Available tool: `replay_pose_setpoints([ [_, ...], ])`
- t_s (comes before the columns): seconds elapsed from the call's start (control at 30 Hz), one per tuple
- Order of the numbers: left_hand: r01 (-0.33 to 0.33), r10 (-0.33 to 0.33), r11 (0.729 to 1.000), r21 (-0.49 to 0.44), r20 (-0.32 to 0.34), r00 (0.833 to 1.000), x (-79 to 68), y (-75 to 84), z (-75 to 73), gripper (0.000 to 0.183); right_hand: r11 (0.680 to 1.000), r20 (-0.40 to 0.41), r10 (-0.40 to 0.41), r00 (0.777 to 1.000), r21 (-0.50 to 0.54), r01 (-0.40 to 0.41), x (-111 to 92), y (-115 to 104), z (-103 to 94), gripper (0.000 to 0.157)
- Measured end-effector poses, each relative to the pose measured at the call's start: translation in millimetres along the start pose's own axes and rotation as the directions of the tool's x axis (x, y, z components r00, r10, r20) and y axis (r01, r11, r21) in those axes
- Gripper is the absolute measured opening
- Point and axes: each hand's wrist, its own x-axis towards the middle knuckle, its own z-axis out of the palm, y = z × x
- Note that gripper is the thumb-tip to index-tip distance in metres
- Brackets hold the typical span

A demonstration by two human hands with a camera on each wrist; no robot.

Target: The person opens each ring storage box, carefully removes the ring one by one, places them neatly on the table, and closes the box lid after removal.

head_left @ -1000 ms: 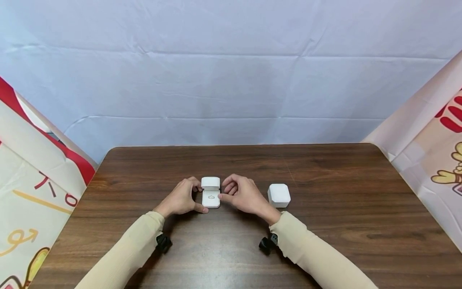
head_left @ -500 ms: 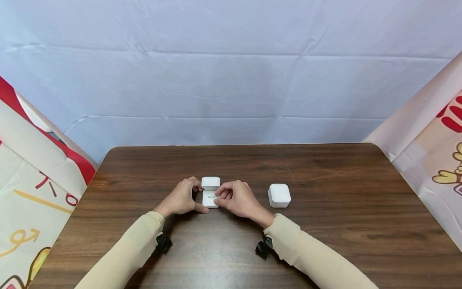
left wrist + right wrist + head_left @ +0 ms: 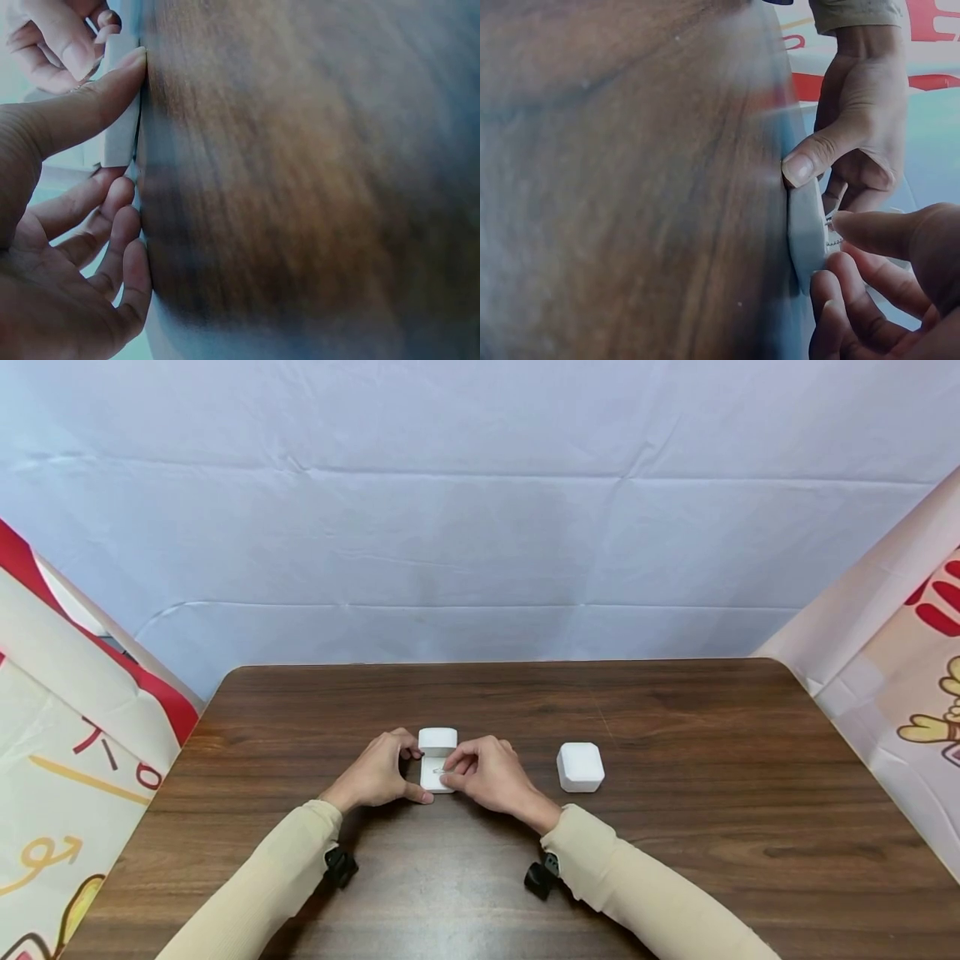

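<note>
An open white ring box [image 3: 438,741] stands on the brown table with its lid raised at the back. On its cushion sits a thin silver ring [image 3: 438,771], partly covered by fingers. My left hand [image 3: 380,768] steadies the box, thumb at the front corner and fingers along the left side. The left wrist view shows that thumb [image 3: 112,94] against the white box wall [image 3: 120,139]. My right hand [image 3: 491,774] reaches over the right edge and pinches the ring between thumb and index finger. In the right wrist view, part of the sparkling band [image 3: 835,242] shows beside the right thumb [image 3: 874,232].
A second white box [image 3: 581,767], closed, stands to the right of my right hand. The wooden table [image 3: 712,760] ends at a pale cloth backdrop [image 3: 480,543]. Printed cloths hang at both sides.
My right hand has moved left from beside the box to over its cushion, and its thumb and index finger have closed on the ring, which now looks tilted. The left hand has stayed put.
</note>
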Motion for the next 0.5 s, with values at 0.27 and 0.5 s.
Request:
replay_pose_setpoints([
  [0.27,0.002,-0.002,1.000,0.004,-0.004,1.000,-0.6,-0.6,0.9,0.051,0.999,-0.077,0.014,0.997,-0.049,-0.018,1.2,-0.6,6.3,0.012],
  [0.5,0.003,-0.003,1.000,0.007,-0.010,1.000,0.5,-1.6,2.0,0.050,0.998,-0.116,0.011,0.993,-0.059,-0.018,1.2,0.1,9.4,0.013],
])
